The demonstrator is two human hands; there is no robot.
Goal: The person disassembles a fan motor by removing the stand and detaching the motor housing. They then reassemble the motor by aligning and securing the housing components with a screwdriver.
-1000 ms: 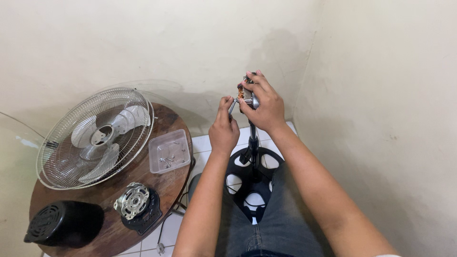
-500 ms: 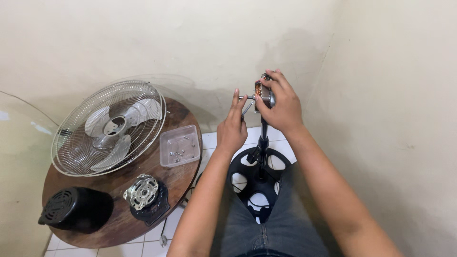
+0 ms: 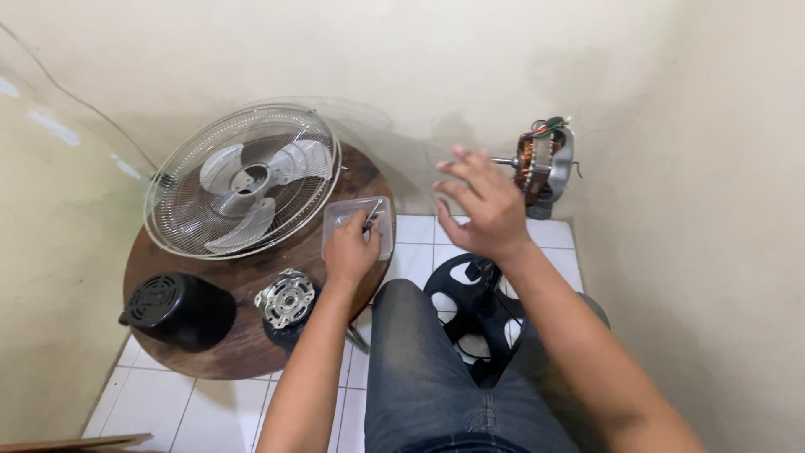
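Two hands work over a dismantled fan. Far left on the round wooden table (image 3: 210, 335) lies a black motor cover (image 3: 180, 309), with the wire fan guard and blades (image 3: 243, 178) behind it and a silvery motor end plate (image 3: 285, 298) just beside the cover. The left hand (image 3: 350, 252) pinches a small slim metal piece (image 3: 371, 216) over a clear plastic tray (image 3: 359, 220) at the table's edge. A careless drop could, I judge, bounce the piece off onto the white tiles. The right hand (image 3: 480, 205) hovers open and empty, fingers spread, near the exposed motor (image 3: 541, 164) atop the black stand (image 3: 478, 315); left unsupported, that motor may tip.
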